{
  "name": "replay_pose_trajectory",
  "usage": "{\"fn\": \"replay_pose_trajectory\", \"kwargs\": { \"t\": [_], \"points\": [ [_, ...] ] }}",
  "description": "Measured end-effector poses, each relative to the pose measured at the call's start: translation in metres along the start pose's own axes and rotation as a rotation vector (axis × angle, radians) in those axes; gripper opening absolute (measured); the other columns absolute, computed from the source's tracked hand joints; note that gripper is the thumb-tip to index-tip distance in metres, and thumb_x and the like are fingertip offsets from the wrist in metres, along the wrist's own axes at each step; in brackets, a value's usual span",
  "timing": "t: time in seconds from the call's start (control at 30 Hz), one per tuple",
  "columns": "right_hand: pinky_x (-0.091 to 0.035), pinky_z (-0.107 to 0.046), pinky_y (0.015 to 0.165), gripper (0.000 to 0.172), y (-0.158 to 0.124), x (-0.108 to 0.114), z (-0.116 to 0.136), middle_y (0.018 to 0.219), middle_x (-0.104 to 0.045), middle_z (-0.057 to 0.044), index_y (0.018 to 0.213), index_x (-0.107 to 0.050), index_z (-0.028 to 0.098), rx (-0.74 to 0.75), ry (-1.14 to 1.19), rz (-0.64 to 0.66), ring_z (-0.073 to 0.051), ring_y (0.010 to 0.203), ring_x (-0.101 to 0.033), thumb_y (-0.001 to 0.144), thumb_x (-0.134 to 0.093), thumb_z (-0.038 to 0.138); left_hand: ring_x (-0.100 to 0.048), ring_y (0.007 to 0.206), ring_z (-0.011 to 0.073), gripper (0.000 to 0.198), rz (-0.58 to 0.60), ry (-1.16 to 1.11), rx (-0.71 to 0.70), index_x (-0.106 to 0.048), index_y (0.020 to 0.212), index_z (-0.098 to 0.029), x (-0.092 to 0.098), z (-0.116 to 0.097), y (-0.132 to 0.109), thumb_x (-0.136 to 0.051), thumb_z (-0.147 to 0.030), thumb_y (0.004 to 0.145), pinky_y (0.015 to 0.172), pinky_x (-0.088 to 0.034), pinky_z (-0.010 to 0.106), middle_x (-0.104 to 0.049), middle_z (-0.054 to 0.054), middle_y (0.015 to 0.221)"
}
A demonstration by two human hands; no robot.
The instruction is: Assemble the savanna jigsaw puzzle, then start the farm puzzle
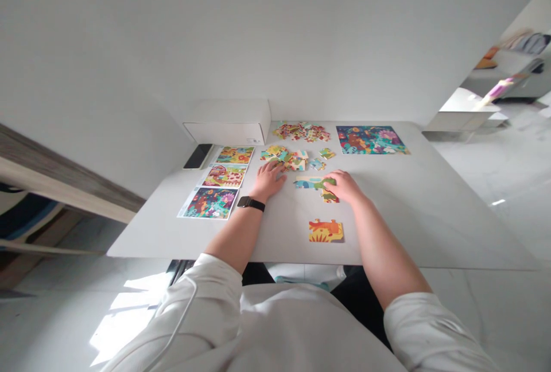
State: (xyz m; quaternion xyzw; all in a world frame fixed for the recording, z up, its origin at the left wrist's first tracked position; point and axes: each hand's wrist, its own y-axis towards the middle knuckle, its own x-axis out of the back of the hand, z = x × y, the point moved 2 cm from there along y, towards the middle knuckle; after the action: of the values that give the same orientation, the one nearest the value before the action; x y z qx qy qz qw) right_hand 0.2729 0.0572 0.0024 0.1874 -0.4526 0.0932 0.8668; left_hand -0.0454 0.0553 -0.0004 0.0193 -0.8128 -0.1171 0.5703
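Observation:
My left hand (269,180), with a black watch (251,204) at its wrist, lies on the table with fingers stretched out. Its fingertips touch the near edge of a loose pile of puzzle pieces (297,159). Over to the right, my right hand (343,186) has its fingers closed on a green puzzle piece (328,182) at the right end of a short joined puzzle strip (307,183). Part of that piece is hidden under the fingers. Closer to me lies a small joined orange and yellow puzzle section (326,231).
A finished dark-blue puzzle (372,140) lies at the back right. Behind the pile is a second heap of mostly red pieces (302,131). Left are a sheet with three pictures (212,202), a phone (198,156) and a white box (226,122) against the wall.

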Motion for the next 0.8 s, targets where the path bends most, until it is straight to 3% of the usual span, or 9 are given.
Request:
{"fn": "replay_pose_trajectory", "kwargs": {
  "t": [0.3,0.5,0.67,0.8],
  "points": [
    [-0.055,-0.043,0.108,0.016,0.002,-0.006,-0.006,0.115,-0.081,-0.008,0.105,-0.084,0.026,-0.009,-0.022,-0.024,-0.026,0.109,-0.073,0.093,-0.074,0.024,-0.054,0.148,0.0289,0.040,-0.079,-0.045,-0.014,-0.073,0.139,-0.027,0.008,-0.001,0.000,-0.058,-0.033,0.102,0.131,-0.039,0.050,-0.064,0.009,0.156],
    [-0.056,-0.042,0.106,0.015,0.003,-0.006,-0.006,0.112,-0.081,-0.007,0.104,-0.084,0.026,0.010,-0.014,-0.028,-0.025,0.107,-0.073,0.093,-0.073,0.023,-0.049,0.153,0.0301,0.047,-0.010,-0.025,-0.077,-0.071,0.145,-0.021,0.001,-0.011,0.017,-0.054,-0.028,0.102,0.132,-0.038,0.049,-0.058,0.014,0.162],
    [-0.057,-0.042,0.105,0.015,0.002,-0.006,-0.007,0.112,-0.081,-0.007,0.104,-0.084,0.027,-0.002,-0.017,-0.035,-0.025,0.107,-0.073,0.093,-0.074,0.024,-0.043,0.160,0.0264,0.056,0.040,-0.026,-0.212,-0.064,0.154,-0.024,-0.007,-0.030,0.034,-0.043,-0.020,0.102,0.136,-0.030,0.053,-0.058,0.009,0.164],
    [-0.057,-0.043,0.105,0.014,0.003,-0.005,-0.006,0.111,-0.080,-0.007,0.104,-0.083,0.027,-0.010,0.008,-0.046,-0.025,0.108,-0.073,0.094,-0.074,0.025,-0.048,0.156,0.0283,0.055,0.042,-0.022,-0.218,-0.061,0.156,-0.020,-0.008,-0.038,0.048,-0.047,-0.022,0.102,0.135,-0.031,0.050,-0.059,0.012,0.163]
  ]
}}
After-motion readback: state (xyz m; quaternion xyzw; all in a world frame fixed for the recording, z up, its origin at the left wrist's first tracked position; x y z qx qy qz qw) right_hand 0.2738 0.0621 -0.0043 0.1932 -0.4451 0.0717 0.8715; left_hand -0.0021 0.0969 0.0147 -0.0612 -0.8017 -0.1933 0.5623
